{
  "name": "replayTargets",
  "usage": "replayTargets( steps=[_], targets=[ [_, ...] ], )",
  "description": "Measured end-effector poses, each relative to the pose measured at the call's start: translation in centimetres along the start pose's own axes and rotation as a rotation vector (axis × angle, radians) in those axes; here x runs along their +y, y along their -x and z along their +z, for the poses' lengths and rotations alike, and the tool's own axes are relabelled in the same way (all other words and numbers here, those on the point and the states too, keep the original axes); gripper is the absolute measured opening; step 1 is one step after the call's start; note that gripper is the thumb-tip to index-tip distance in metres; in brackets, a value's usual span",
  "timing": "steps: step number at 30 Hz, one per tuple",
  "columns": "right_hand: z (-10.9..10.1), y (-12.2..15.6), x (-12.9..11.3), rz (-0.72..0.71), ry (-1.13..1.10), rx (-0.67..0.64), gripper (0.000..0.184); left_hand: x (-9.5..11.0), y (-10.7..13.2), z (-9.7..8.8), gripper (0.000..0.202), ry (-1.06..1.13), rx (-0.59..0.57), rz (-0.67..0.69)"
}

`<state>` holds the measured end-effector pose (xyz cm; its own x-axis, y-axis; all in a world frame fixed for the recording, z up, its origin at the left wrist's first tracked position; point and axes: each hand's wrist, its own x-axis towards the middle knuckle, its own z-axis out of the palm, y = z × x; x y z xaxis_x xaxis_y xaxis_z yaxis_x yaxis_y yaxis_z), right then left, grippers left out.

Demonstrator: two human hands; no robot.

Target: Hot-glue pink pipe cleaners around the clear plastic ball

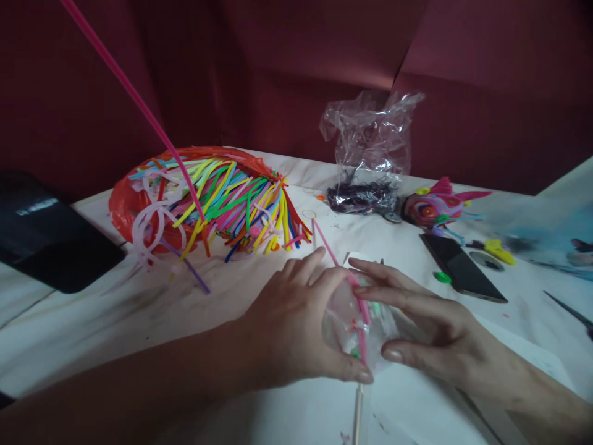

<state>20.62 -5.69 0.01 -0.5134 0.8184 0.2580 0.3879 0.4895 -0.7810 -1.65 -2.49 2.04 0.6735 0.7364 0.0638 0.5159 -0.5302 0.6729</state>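
Note:
Between my hands is a rounded, see-through plastic object (340, 309) with small green and red bits on or in it; its exact kind is unclear. A pink pipe cleaner (362, 309) runs along it, one end sticking up past my fingers toward the back. My left hand (301, 315) curves around the left side, thumb at the lower end of the pink strip. From the right, my right hand (430, 321) lays its fingertips on the pipe cleaner, with its thumb against the plastic's lower right side. Below the plastic a thin pale stick (358, 414) points toward me.
An orange-red bag (121, 204) spills many coloured pipe cleaners (231, 204). Behind stands a clear bag (370, 136) with dark contents. To the right are a colourful fuzzy figure (428, 210), a dark phone (463, 269) and scissors (572, 314). A black device (50, 241) sits left.

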Motion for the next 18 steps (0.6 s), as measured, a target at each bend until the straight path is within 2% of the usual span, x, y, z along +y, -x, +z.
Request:
replayTargets(
  steps=[2,4,8,12,14,18],
  targets=[
    [-0.1,0.0,0.0,0.008,-0.045,-0.022,0.040,-0.2,0.0,0.5,0.086,-0.037,0.043,0.091],
    [-0.2,0.0,0.0,0.001,-0.079,-0.025,0.041,-0.8,-0.2,1.1,0.087,0.044,0.038,0.203],
    [-0.4,0.2,0.2,-0.022,-0.108,-0.023,0.039,-1.9,-0.8,2.0,0.079,0.127,0.070,0.373],
    [-0.4,0.3,0.3,-0.032,-0.098,-0.022,0.037,-2.3,-1.3,2.5,0.079,0.147,0.163,0.406],
    [-0.6,0.3,0.2,-0.017,-0.079,-0.017,0.036,-2.4,-1.4,2.6,0.077,0.139,0.163,0.408],
    [-2.4,0.7,-0.8,0.037,0.029,0.014,0.046,-2.3,-1.6,2.7,0.076,0.128,0.169,0.406]
  ],
)
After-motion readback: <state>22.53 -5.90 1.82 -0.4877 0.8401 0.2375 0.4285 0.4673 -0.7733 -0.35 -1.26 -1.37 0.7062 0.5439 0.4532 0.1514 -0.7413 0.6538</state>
